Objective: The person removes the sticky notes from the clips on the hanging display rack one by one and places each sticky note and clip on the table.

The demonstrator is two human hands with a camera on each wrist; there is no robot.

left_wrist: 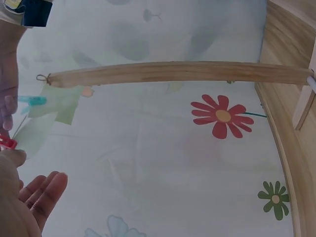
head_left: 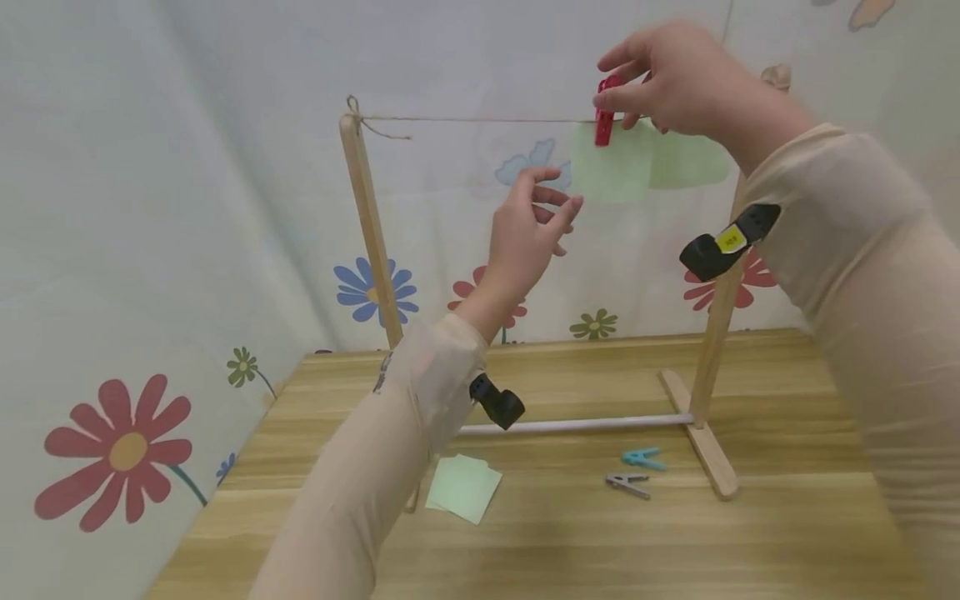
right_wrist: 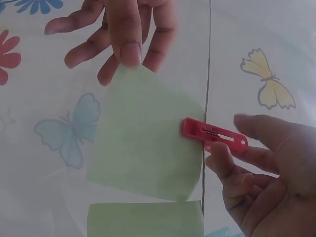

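A red clothespin (head_left: 603,133) grips the upper edge of a pale green paper (head_left: 611,175) at the string (head_left: 480,120). My right hand (head_left: 678,83) pinches its handle end, one finger raised off it in the right wrist view. My left hand (head_left: 521,233) is at the paper's lower corner with its fingers loosely spread; its thumb overlaps that corner in the right wrist view. Beside it hangs a second green paper (head_left: 688,158), and a teal clothespin (left_wrist: 33,100) shows near it in the left wrist view.
Wooden posts (head_left: 371,225) hold the string, joined low by a white rod (head_left: 585,426). On the wooden table (head_left: 570,542) lie green paper squares (head_left: 467,490), a blue clothespin (head_left: 642,458) and a grey clothespin (head_left: 628,483). A flowered cloth (head_left: 247,167) hangs behind.
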